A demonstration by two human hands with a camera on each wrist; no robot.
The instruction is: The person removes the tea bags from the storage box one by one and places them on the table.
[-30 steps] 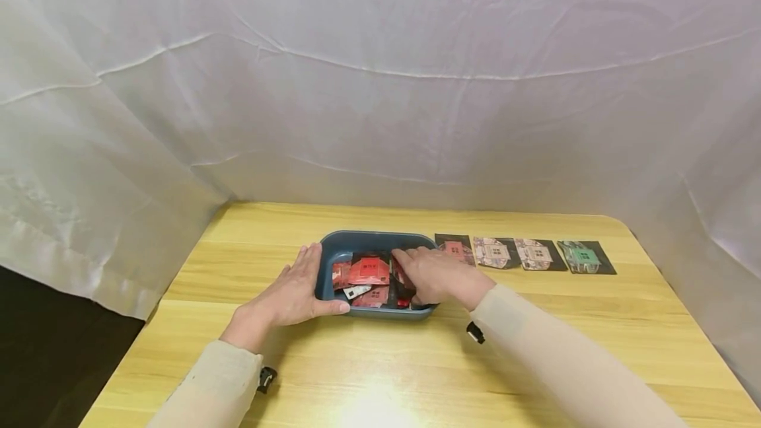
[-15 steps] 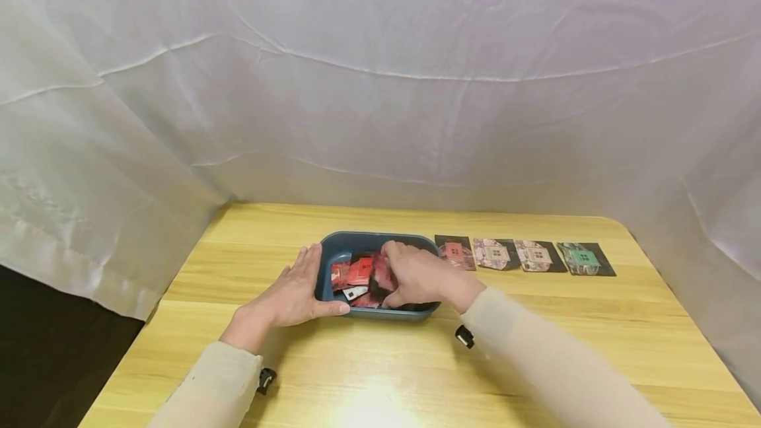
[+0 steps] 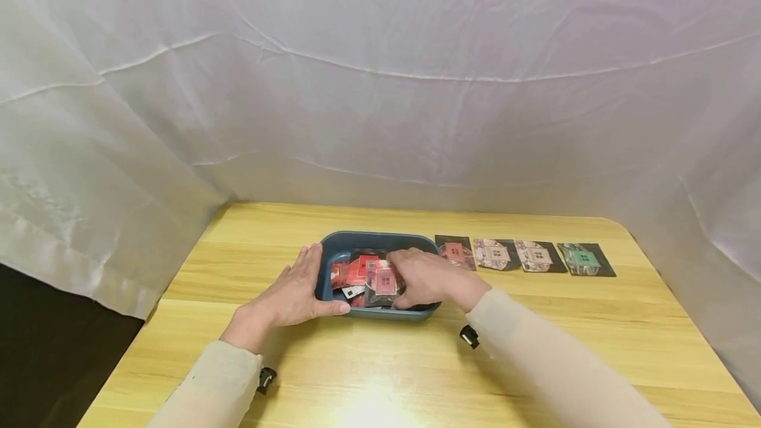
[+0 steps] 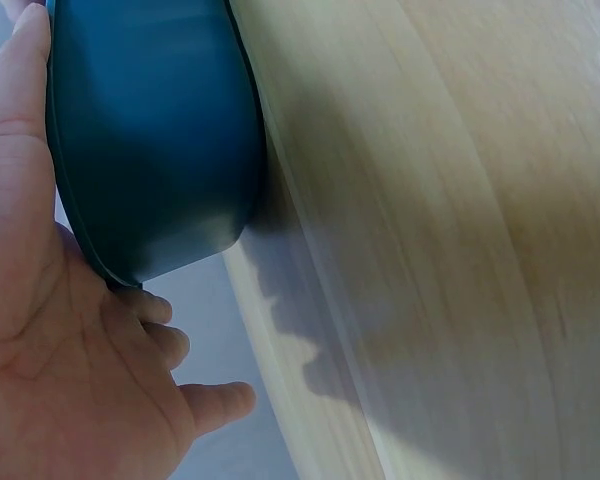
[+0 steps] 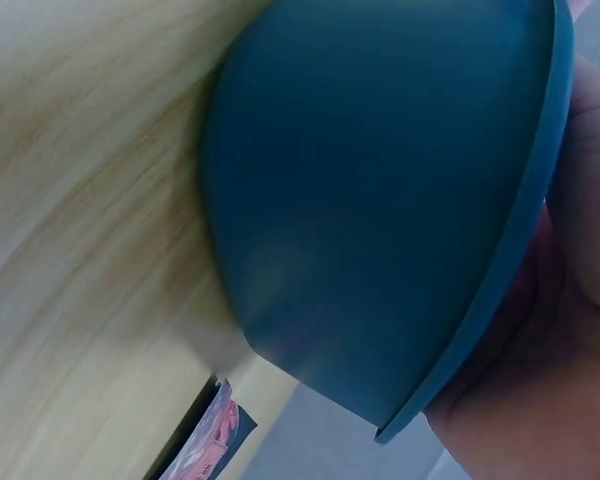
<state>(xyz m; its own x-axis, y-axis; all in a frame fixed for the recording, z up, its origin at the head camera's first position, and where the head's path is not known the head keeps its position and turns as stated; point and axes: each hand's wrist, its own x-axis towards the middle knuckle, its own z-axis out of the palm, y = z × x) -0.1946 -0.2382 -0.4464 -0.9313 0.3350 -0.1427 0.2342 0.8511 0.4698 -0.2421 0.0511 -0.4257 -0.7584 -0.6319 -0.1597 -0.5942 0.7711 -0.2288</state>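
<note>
A blue plastic tub (image 3: pixel 389 314) stands on the table and holds several sachets. My left hand (image 3: pixel 291 289) rests against its left end, fingers straight along the side and thumb along the front rim; in the left wrist view, that palm (image 4: pixel 70 370) lies at the tub's wall (image 4: pixel 160 140). My right hand (image 3: pixel 425 276) reaches into the tub's right half and holds a dark sachet with a pink label (image 3: pixel 385 281) by its right edge. A red sachet (image 3: pixel 357 271) and a white-cornered one (image 3: pixel 353 292) lie left of it. The tub's wall (image 5: pixel 380 200) hides the right fingertips in the right wrist view.
Right of the tub, several sachets lie in a row: a red-labelled one (image 3: pixel 455 252), two pale-labelled ones, and a green-labelled one (image 3: pixel 585 259) at the far end. The wooden table (image 3: pixel 368 368) backs onto a hanging pale cloth (image 3: pixel 380 117).
My right hand has moved left from the tub's right end and lifted up a sachet, which has turned from tilted to face up, pink label showing. My left hand has stayed put.
</note>
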